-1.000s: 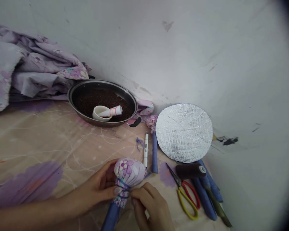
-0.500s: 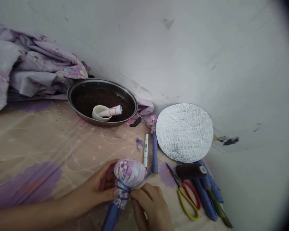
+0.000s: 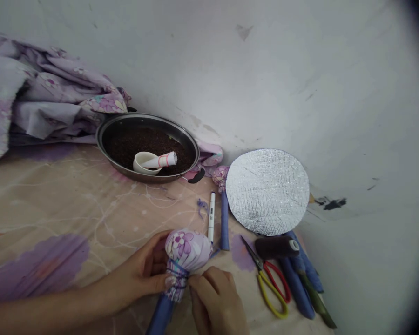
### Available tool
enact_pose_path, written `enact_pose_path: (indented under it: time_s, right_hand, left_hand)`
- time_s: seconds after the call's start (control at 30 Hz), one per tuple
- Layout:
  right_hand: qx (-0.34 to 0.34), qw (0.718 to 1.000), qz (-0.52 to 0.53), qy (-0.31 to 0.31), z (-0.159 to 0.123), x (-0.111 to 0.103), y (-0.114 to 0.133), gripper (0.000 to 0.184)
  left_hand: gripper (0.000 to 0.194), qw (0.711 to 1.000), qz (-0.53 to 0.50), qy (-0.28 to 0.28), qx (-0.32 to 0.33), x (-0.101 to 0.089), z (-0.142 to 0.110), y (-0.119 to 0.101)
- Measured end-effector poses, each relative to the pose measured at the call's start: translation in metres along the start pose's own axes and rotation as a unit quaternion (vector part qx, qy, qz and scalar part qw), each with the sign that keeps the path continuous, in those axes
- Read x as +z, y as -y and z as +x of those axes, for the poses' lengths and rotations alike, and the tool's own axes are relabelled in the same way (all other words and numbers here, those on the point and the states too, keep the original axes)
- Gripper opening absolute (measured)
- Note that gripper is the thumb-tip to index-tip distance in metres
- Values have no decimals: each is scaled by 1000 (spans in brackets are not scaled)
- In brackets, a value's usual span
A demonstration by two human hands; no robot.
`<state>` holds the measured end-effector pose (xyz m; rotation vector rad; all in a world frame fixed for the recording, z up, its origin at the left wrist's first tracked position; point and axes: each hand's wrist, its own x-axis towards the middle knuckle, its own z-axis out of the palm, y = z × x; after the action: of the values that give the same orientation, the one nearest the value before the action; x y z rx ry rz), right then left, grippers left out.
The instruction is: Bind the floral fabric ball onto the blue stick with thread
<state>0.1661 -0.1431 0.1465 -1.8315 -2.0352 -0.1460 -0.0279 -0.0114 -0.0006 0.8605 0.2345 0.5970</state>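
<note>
A stuffed ball of purple flowered cloth (image 3: 187, 249) sits on top of a blue stick (image 3: 160, 316) near the front edge. Dark thread is wound round the gathered cloth at its neck. My left hand (image 3: 143, 274) is closed round the neck and the side of the ball. My right hand (image 3: 216, 302) pinches the gathered cloth at the neck from the right, fingers pressed together.
A dark pan (image 3: 147, 147) of brown grains with a white scoop (image 3: 153, 162) stands by the wall. Crumpled purple cloth (image 3: 45, 104) lies at the back left. A silver disc (image 3: 267, 190), white marker (image 3: 211, 216), blue sticks (image 3: 224, 221), thread spool (image 3: 276, 248) and scissors (image 3: 268, 279) lie right.
My right hand has slid slightly lower and closer to the neck of the cloth ball. The left hand keeps its hold.
</note>
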Motion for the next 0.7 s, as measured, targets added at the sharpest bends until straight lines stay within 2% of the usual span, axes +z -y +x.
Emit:
enact_pose_path:
  time_s: [0.27,0.4,0.7]
  right_hand:
    - [-5,997,30,-74,-2,19,4,36]
    - [-1,997,41,-67,-4,22,2,36]
    - [-13,997,41,-59,-3,12,-2,39]
  left_hand:
    - [88,1000,-18,7,3,4,-1,-1]
    - [88,1000,-12,4,-3,5,-1,-3]
    - [84,1000,-2,0,1,9,-1,-7]
